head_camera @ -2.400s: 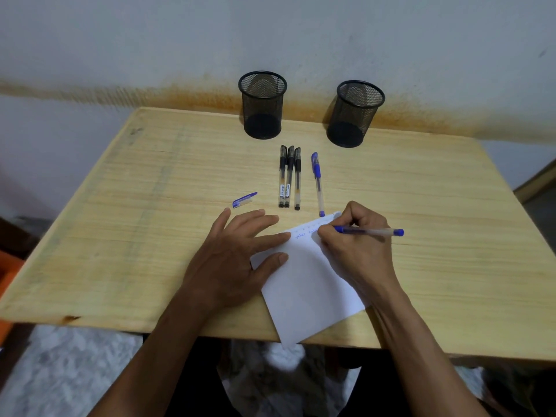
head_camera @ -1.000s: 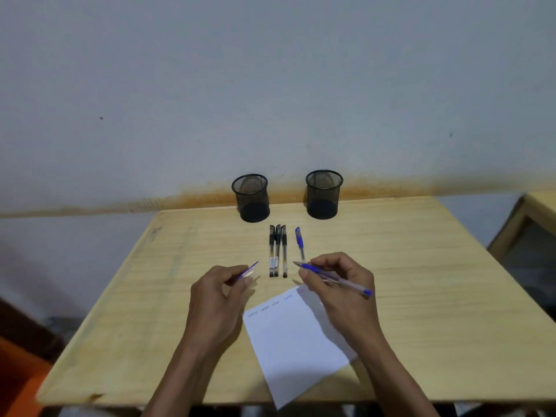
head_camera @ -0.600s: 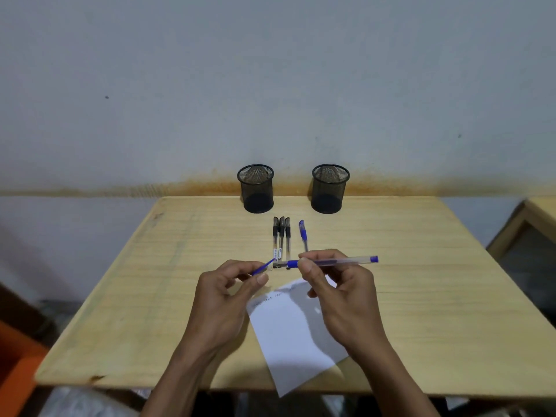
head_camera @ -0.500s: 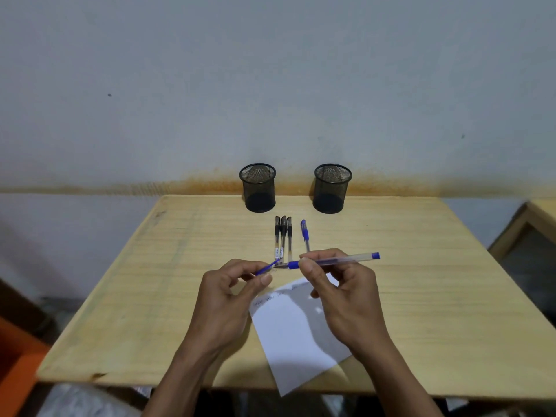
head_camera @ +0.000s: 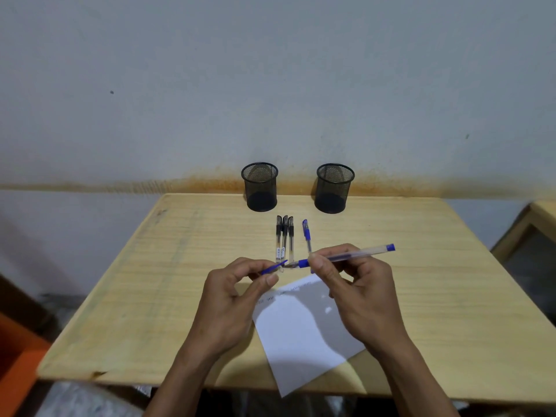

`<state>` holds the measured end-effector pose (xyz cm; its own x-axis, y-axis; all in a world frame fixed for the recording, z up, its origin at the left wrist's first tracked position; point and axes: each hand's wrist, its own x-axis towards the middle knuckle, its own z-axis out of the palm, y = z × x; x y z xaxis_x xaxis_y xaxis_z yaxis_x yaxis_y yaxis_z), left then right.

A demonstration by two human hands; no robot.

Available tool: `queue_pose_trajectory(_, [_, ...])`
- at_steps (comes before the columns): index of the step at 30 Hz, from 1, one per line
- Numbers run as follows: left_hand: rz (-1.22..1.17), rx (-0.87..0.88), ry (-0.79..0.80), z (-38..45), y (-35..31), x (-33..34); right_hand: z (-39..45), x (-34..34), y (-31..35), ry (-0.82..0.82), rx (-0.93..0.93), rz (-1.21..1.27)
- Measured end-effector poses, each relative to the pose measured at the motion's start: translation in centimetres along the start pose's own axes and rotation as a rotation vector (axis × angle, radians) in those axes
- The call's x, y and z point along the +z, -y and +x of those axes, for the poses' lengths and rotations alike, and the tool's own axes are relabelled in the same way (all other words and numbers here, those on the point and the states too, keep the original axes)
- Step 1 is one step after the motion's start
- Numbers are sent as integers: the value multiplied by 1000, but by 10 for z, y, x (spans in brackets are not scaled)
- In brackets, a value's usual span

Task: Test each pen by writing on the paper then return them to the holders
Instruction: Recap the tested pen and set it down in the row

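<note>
My right hand [head_camera: 359,293] holds a blue pen [head_camera: 355,254] level above the table, its tip pointing left. My left hand [head_camera: 234,299] pinches the pen's blue cap [head_camera: 273,267], whose mouth sits right at the pen tip. Below my hands lies a white sheet of paper [head_camera: 301,335] with a line of writing along its top edge. Three black pens [head_camera: 284,237] lie side by side past my hands, and a second blue pen [head_camera: 306,234] lies to their right. Two black mesh holders [head_camera: 260,188] [head_camera: 334,189] stand at the table's far edge; both look empty.
The wooden table [head_camera: 436,296] stands against a grey wall. The paper's lower corner hangs over the near edge. An orange object [head_camera: 15,368] sits on the floor at the left, and part of another wooden piece [head_camera: 529,230] shows at the right.
I stopped writing and lifted the blue pen off the paper. My left hand picked up the cap from the table. Pen tip and cap have come together in front of me.
</note>
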<state>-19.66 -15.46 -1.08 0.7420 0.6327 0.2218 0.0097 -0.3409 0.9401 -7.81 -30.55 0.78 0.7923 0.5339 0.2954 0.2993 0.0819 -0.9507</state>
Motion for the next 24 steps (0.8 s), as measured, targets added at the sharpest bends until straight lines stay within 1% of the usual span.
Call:
queue_pose_trajectory(5, [-12, -1, 17, 1, -3, 0, -1, 1, -1, 25, 29, -17])
queue_pose_trajectory(9, [19, 32, 54, 2, -4, 1, -1, 5, 0, 58, 26, -52])
queue_pose_trajectory(13, [37, 31, 64, 2, -3, 1, -1, 5, 1, 76, 19, -36])
queue_pose_trajectory(21, [71, 141, 46, 3, -3, 1, -1, 9, -3, 92, -41, -31])
queue_pose_trajectory(23, [101, 142, 52, 5, -4, 1, 0, 8, -4, 85, -6, -5])
queue_pose_trajectory(24, [122, 140, 52, 6, -4, 1, -1, 8, -7, 50, 29, 20])
